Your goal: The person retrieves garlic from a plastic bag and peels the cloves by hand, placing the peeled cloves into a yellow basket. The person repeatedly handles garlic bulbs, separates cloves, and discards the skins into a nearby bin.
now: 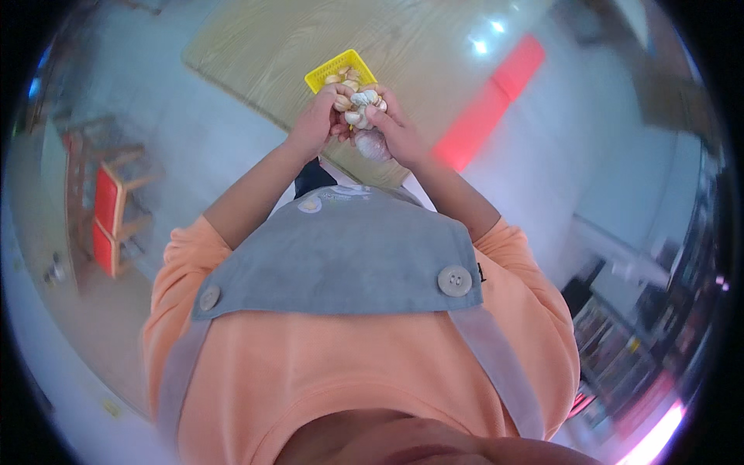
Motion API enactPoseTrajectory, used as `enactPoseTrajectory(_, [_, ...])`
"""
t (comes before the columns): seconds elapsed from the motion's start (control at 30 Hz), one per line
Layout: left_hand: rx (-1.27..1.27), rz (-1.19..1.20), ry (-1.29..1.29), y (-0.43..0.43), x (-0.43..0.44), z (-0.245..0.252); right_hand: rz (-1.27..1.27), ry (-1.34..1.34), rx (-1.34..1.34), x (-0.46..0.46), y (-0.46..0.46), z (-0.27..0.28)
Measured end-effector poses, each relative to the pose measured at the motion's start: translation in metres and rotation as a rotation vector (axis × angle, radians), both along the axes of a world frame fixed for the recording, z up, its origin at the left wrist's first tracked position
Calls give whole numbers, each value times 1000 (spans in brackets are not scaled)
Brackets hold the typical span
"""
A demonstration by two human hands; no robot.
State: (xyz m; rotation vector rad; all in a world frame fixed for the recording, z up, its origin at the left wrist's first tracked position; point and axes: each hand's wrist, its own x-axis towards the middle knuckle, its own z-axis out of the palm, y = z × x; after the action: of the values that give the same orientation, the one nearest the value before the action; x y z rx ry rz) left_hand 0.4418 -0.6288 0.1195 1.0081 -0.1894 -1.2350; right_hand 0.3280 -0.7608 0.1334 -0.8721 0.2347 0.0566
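Observation:
Both hands are together near the table's front edge, around a cluster of garlic [361, 104] with white, partly separated cloves. My left hand [317, 123] grips it from the left side, and a tan garlic clove [342, 103] shows at its fingertips. With its thumb across the front of the cluster, my right hand [401, 131] holds the other side. A whole purplish-white garlic bulb [373, 145] hangs below, against the right palm. Small yellow bits show among the garlic; what they are is unclear. Just beyond the fingers, a yellow plastic basket [318, 78] contains several loose cloves.
The basket stands on a wood-grain table [256, 64] with a rounded corner. Along its right side runs a red bench [494, 110]. Stools with red seats [106, 200] are off to the left. A cluttered shelf rack [616, 343] is at lower right.

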Motion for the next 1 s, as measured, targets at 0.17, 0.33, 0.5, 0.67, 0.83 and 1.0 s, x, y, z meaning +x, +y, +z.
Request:
enactPoseTrajectory(0.17, [73,-144,78,3,29,-36,-389,262,-499,15,39,-25])
enactPoseTrajectory(0.33, [225,-306,-157,0,46,-44,-654,525,-430,15,57,-36])
enactPoseTrajectory(0.5, [220,-353,-1184,-8,63,-72,-614,527,-248,13,54,-23])
enactPoseTrajectory(0.67, [-135,-453,-988,-8,47,-10,-517,482,-186,14,50,0])
enactPoseTrajectory(0.83, [-196,-411,-1020,-9,46,-12,-449,403,-159,17,45,4])
enactPoseTrajectory(1.0, [-104,-290,-836,-7,42,-35,-383,360,-100,14,40,3])
